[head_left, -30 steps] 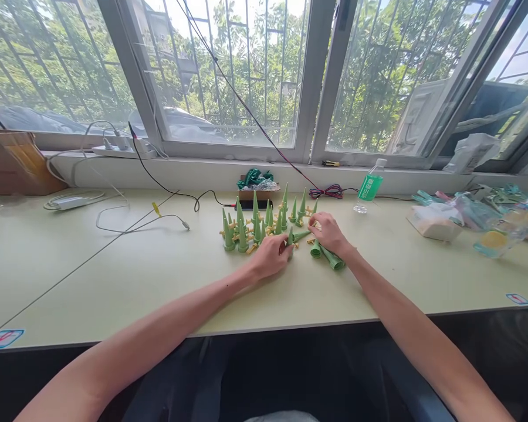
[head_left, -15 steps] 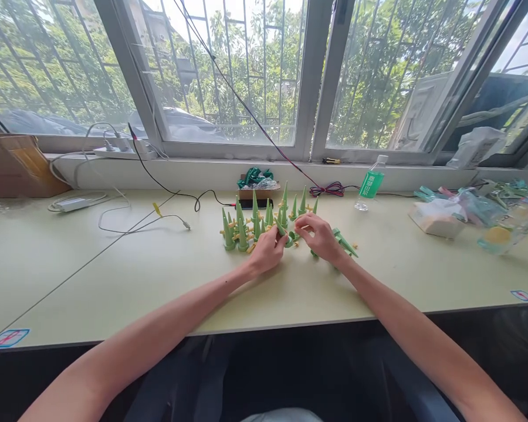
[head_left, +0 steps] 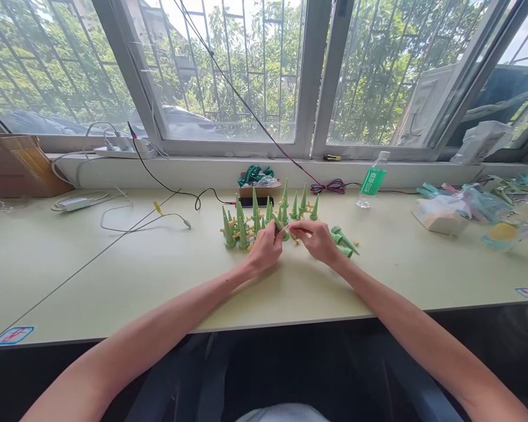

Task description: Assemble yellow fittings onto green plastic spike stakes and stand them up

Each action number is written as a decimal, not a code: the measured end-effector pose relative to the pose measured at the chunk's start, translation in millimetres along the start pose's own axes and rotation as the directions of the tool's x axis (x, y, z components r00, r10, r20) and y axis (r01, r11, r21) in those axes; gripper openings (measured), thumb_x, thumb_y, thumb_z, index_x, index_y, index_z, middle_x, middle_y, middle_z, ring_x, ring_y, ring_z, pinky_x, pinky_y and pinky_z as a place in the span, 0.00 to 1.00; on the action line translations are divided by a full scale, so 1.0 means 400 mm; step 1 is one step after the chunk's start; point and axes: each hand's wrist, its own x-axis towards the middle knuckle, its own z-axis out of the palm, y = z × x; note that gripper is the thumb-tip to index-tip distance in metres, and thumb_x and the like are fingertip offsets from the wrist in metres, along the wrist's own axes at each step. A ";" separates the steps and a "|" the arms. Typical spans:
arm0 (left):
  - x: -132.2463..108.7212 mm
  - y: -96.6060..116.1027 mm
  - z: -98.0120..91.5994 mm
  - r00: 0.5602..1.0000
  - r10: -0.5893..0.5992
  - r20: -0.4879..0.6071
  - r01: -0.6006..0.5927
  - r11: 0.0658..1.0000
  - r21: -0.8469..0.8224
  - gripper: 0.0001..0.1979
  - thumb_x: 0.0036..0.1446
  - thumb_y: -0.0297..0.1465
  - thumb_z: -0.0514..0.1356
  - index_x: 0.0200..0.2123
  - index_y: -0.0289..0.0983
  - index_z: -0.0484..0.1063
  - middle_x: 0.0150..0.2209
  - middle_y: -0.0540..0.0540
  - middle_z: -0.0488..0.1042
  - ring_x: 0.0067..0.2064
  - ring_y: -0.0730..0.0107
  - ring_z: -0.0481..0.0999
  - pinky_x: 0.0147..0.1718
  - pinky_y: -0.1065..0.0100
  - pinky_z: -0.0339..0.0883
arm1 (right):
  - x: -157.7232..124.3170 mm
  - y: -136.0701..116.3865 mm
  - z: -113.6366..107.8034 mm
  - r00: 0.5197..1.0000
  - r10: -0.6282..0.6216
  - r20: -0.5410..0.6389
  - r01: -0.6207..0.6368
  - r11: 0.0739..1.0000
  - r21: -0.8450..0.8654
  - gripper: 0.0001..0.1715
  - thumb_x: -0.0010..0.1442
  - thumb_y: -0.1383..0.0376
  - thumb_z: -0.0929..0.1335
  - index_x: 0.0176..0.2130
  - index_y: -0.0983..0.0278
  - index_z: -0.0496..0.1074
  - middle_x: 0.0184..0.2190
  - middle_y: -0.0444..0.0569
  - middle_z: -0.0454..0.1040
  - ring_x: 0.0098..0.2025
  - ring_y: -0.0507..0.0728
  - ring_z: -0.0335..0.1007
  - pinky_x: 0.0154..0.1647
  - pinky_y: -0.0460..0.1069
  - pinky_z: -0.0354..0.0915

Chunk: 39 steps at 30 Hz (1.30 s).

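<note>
My left hand is closed around a green plant watering spike, which is tilted with its point up and left. My right hand pinches at the wide end of that spike; whatever sits between its fingertips is too small and covered to make out. Several finished-looking green spikes with yellow valves stand upright in a group behind and left of my hands. Loose green spikes lie to the right of my right hand, and small yellow pieces rest between the hands.
Behind the spikes are a dark phone and a small box with green wrapping. A bottle with a green label stands back right, near plastic bags. Cables cross the left side; a cardboard box is far left.
My right hand has come left and slightly down, its fingertips now meeting the base of the spike in my left hand. More of the loose spikes at right shows.
</note>
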 end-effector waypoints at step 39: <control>-0.008 -0.024 -0.006 0.992 0.126 0.010 -0.127 0.987 0.101 0.06 0.64 0.30 0.50 0.32 0.38 0.60 0.25 0.52 0.64 0.23 0.73 0.58 0.26 0.71 0.53 | 0.007 -0.006 0.019 0.968 0.244 -0.055 -0.223 0.941 0.254 0.09 0.55 0.61 0.70 0.35 0.64 0.75 0.32 0.49 0.79 0.36 0.57 0.77 0.40 0.50 0.73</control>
